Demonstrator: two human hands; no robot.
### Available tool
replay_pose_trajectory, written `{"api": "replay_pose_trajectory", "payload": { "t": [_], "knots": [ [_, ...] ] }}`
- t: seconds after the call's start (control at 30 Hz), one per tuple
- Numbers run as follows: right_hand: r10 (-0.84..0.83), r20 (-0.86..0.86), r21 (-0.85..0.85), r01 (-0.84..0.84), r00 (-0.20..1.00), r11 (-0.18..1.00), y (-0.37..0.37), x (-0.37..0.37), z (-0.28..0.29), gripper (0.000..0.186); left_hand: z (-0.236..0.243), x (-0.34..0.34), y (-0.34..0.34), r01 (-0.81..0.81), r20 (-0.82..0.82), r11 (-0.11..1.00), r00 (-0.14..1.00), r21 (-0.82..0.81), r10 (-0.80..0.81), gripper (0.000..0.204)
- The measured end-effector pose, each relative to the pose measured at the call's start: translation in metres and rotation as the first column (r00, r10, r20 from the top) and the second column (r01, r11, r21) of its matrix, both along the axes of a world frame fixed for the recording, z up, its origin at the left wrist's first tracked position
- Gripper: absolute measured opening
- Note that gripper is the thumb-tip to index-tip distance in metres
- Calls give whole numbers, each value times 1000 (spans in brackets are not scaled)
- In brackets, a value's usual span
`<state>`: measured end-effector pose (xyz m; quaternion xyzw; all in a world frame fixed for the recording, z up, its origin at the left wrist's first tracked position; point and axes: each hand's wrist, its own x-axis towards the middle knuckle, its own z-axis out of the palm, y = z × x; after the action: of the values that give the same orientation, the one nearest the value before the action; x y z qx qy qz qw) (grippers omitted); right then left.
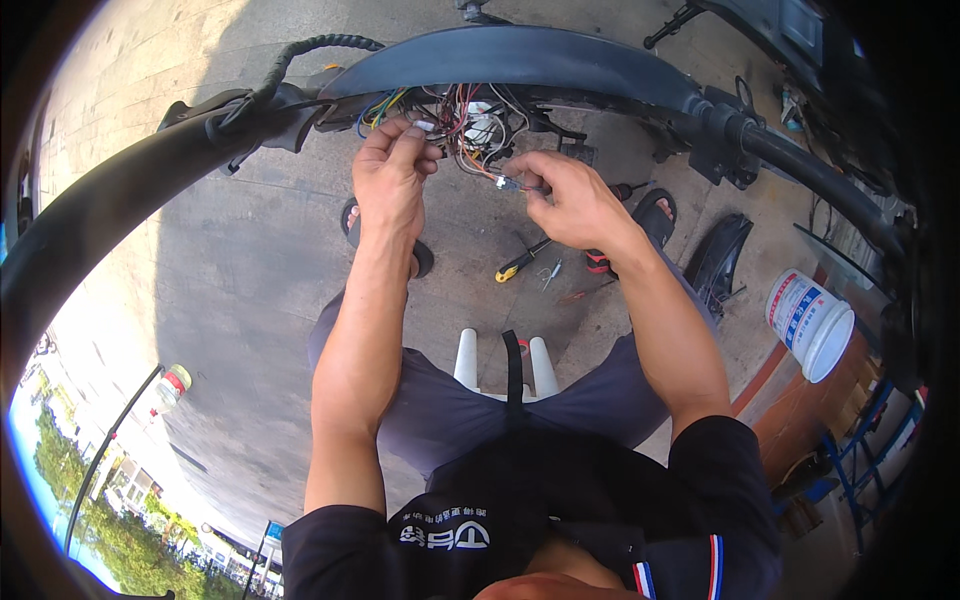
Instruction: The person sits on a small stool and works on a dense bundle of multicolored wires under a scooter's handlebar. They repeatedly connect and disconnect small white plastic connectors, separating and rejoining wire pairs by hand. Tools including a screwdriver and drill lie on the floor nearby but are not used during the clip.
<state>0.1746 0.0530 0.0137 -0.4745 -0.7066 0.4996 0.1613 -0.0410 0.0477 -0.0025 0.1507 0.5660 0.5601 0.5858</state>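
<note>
Tubing [100,210], thick and black, curves up from the left edge and meets a curved black panel [510,60] that spans the top. Below that panel's left part, the left hand [392,170] has its grip pinched together, thumb against forefinger, on a white connector [424,126], which sits right at the fingertips. Just to the right hangs a wire bundle [465,125] in red, yellow, brown, white and black, spilling from under the panel between the two hands. A yellow-and-black screwdriver [510,270] lies on the pavement [250,290] below. At the bundle's lower end is a small wired plug [507,183], at the left side of the right hand [578,200]; that grip is closed on it, though the curled fingers partly hide the hold. Farther right, a black plastic part [720,255] lies on the ground, and beyond it a white bucket [828,345] appears tilted.
</note>
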Motion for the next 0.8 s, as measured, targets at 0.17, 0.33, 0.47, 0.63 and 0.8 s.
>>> {"api": "replay_pose_trajectory", "payload": {
  "t": [0.17, 0.33, 0.47, 0.63, 0.8],
  "knots": [
    [19, 17, -7, -18, 1000, 1000, 2, 0, 3, 33, 1, -1, 0, 17, 61, 1000, 998, 10, -17, 12],
    [27, 17, -5, -27, 999, 1000, 2, 1, 1, 33, 2, -4, 0, 19, 156, 1000, 988, 4, -19, 13],
    [24, 6, 6, -24, 1000, 1000, 1, 2, 2, 33, 4, -5, 1, 30, 176, 1000, 984, -3, -29, 12],
    [0, -3, -21, 0, 1000, 1000, 2, 3, 5, 34, 4, -3, 1, 9, 149, 1000, 989, -1, -9, 15],
    [-18, 44, -8, 19, 999, 1000, 5, 2, 5, 37, 5, -5, 1, 0, 180, 1000, 984, 5, 0, 15]
  ]
}}
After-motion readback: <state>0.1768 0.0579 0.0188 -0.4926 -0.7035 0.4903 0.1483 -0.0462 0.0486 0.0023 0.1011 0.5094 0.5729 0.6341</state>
